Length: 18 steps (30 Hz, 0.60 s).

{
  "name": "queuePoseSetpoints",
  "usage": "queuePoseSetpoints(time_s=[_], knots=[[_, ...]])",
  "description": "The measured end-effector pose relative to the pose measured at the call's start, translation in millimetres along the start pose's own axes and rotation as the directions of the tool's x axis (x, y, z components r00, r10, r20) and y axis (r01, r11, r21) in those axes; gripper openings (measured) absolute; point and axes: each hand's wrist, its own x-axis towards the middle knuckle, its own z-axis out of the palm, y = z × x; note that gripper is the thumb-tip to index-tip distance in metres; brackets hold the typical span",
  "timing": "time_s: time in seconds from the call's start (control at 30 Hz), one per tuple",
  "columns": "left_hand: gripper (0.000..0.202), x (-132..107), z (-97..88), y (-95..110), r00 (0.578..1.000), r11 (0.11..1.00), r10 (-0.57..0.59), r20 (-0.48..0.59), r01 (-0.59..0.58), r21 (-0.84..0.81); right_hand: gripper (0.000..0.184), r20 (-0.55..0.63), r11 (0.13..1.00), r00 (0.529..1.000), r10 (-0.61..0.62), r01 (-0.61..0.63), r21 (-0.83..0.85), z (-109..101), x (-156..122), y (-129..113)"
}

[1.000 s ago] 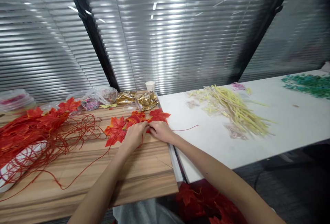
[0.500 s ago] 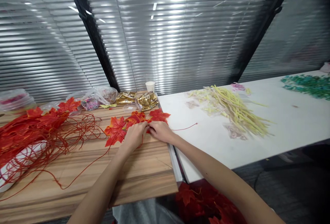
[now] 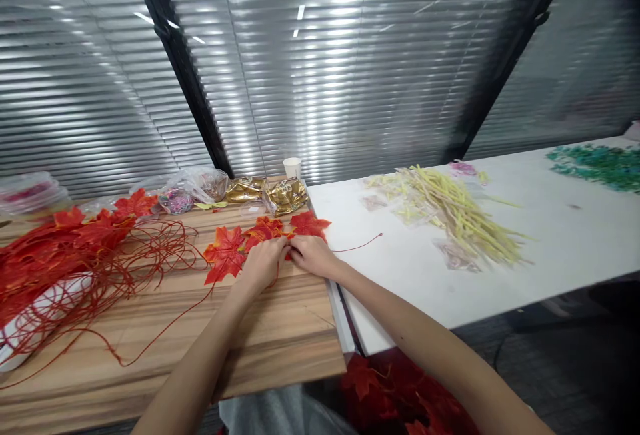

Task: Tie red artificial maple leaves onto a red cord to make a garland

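Observation:
Near the right edge of the wooden table, my left hand [image 3: 265, 259] and my right hand [image 3: 313, 253] meet with fingertips together. Both are closed, and they hide what is pinched between them. Red-orange artificial maple leaves [image 3: 225, 253] lie flat just beyond and to the left of the hands. A red cord [image 3: 357, 246] comes out past my right hand onto the white table and ends in a small loop. Another stretch of red cord [image 3: 173, 323] runs from the leaves to the left across the wood.
At left lie a heap of maple leaves [image 3: 60, 248], tangled red cord [image 3: 150, 248] and a white roll [image 3: 45, 311]. Gold packets [image 3: 285, 196] and a paper cup [image 3: 292, 168] stand behind. Yellow strips [image 3: 455, 211] lie on the white table [image 3: 390, 295]; a gap divides the tables.
The looped end of the red cord on the white table has shifted slightly upward. Both hands keep the same place, fingertips together.

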Motion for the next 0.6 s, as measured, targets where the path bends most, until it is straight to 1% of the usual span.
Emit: queuePoseSetpoints(time_s=[0.37,0.6], knots=[[0.027,-0.5,-3.8,2.6,1.000,1.000,0.023,0.020,-0.023,-0.008,0.019,0.048,1.000,0.999,0.025,-0.026,0.009,-5.2,-0.8,-4.4],[0.026,-1.4,-6.5,4.5,0.999,1.000,0.019,0.040,-0.019,0.001,0.019,0.038,1.000,0.999,0.023,-0.023,-0.006,-6.4,-1.7,-5.4]])
